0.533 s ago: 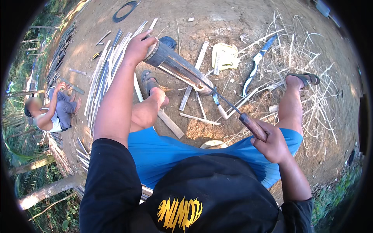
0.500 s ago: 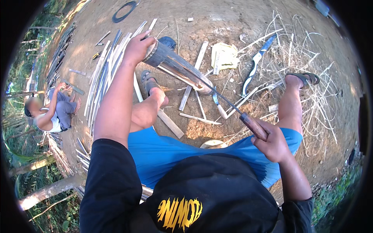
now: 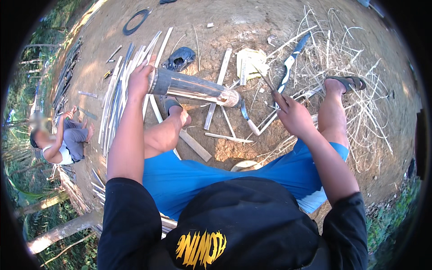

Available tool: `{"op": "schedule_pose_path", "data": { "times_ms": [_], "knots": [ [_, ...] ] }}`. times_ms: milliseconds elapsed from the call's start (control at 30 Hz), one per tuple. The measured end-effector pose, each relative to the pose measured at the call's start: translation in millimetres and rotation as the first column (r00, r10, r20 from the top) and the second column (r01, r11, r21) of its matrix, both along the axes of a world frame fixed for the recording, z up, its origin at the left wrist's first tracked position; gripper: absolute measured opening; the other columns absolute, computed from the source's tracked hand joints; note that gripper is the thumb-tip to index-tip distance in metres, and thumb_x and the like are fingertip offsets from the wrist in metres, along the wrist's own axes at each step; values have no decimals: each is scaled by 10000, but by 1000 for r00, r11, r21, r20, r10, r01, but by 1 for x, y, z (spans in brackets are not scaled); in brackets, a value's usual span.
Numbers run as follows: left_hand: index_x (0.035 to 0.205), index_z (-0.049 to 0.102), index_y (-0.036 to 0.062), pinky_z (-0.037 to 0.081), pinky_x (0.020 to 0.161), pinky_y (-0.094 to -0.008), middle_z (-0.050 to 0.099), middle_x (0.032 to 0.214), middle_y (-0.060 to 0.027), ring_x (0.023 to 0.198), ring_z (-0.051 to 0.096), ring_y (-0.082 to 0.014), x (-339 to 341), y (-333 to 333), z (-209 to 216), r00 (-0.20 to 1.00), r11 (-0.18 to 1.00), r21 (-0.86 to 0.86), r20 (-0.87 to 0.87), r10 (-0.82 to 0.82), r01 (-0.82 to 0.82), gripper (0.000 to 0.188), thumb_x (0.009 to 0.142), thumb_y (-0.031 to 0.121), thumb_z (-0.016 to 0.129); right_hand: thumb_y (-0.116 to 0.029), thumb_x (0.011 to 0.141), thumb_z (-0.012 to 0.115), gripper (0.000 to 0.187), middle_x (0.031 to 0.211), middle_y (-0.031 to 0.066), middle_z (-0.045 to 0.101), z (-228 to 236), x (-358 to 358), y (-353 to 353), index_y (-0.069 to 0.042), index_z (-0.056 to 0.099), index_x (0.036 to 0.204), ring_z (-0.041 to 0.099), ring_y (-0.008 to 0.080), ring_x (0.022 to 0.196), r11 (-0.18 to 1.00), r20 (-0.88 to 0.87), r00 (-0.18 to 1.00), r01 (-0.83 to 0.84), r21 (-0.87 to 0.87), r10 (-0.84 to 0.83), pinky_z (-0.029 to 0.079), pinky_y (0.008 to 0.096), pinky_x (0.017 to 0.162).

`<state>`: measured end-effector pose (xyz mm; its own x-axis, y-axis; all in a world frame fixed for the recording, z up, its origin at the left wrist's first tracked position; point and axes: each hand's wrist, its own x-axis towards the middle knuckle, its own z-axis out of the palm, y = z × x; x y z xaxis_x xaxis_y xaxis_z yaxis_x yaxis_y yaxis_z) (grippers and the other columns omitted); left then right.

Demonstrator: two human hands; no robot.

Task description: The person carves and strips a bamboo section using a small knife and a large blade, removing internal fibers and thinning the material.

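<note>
My left hand [image 3: 140, 81] grips the far left end of a thick, dark bamboo section [image 3: 193, 85], held nearly level with a pale strip bared along its side. My right hand [image 3: 294, 118] is wrapped round the wooden handle of a long knife [image 3: 270, 86]. The knife's narrow blade points up and left, apart from the bamboo's right end, over a pale yellow sheet or bag [image 3: 252, 63]. Just beyond the bamboo's right end lies a smaller knife [image 3: 253, 127] with a light handle.
Split bamboo strips [image 3: 119, 96] lie in a bundle at left. Thin shavings [image 3: 355, 108] cover the ground at right, beside a long blue, white and black object [image 3: 290, 65]. A black bag [image 3: 181, 58] and coil [image 3: 136, 22] lie farther off. Another person [image 3: 58, 144] sits at far left.
The knife has come off the bamboo and moved up and away, its blade now pointing up-left. The bamboo's left end has swung left and lower with my left hand, leaving it more level.
</note>
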<state>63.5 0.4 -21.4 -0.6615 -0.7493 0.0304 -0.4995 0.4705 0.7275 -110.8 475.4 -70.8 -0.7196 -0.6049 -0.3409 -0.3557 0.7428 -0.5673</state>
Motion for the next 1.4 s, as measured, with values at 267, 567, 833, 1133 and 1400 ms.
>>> {"op": "schedule_pose_path", "data": {
  "times_ms": [267,567,833,1133,1400],
  "knots": [
    [1419,570,-12,399,1077,-328,622,1344,-196,1226,587,-253,29,53,18,999,999,8,-10,35,-35,576,897,223,634,-238,978,518,656,1215,197,674,-135,-21,-54,-129,287,1582,667,339,1122,937,-156,987,27,347,29,509,486,954],
    [1466,516,-24,407,1038,-302,576,1375,-131,1206,540,-189,78,90,10,998,1000,22,-65,-11,13,579,917,158,552,-109,997,474,657,1345,162,617,-180,-22,-29,-191,257,1612,577,325,1279,888,7,999,27,460,-35,382,523,1106],
    [1467,506,-37,384,1075,-326,583,1365,-150,1233,525,-199,75,110,16,995,995,77,-74,69,-63,598,905,163,551,-149,982,548,580,1385,130,559,-197,-23,-41,-180,387,1538,536,300,1326,850,51,998,-8,527,-22,418,506,1086],
    [1434,533,-55,443,971,-287,623,1261,-148,1096,574,-167,52,110,23,987,989,68,-78,140,-135,541,918,102,566,-183,1006,514,413,1335,115,608,-196,-24,-49,-118,467,1411,570,304,1291,831,51,999,-33,555,6,450,496,1043],
    [1425,547,-50,382,1083,-311,599,1393,-160,1248,553,-201,22,100,29,995,995,4,17,101,-101,522,954,174,536,-226,962,553,481,1293,172,642,-194,-22,-56,-61,413,1391,616,330,1244,849,76,997,-13,528,-32,449,472,1041]
  ]
}}
